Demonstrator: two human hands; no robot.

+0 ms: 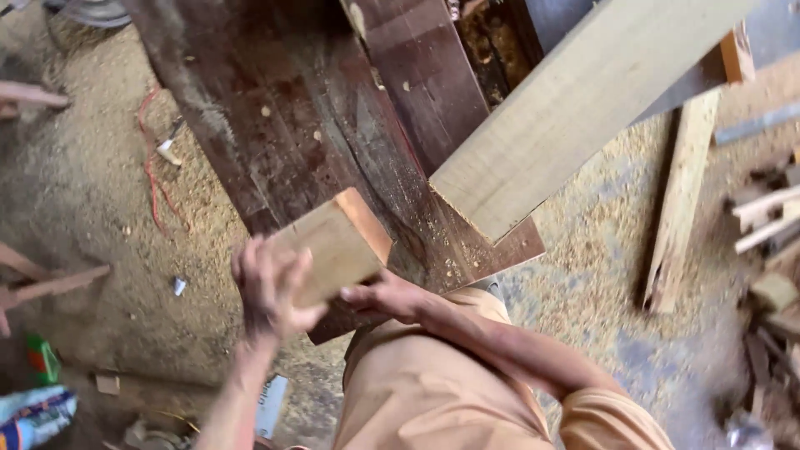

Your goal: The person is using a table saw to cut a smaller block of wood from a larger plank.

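A short pale wooden block (337, 243) with a reddish end face is held over the near end of a dark, worn wooden workbench (300, 125). My left hand (268, 286) wraps around its near left corner. My right hand (385, 297) grips the block from underneath on the right side. A long light-coloured plank (575, 100) lies diagonally across the bench, its near end just right of the block.
Sawdust covers the floor. A narrow wooden strip (679, 208) lies on the ground at right, beside a pile of offcuts (771, 242). A red cord (152, 167) lies left of the bench. Wooden sticks (42, 283) and coloured packaging (33, 408) sit at the left edge.
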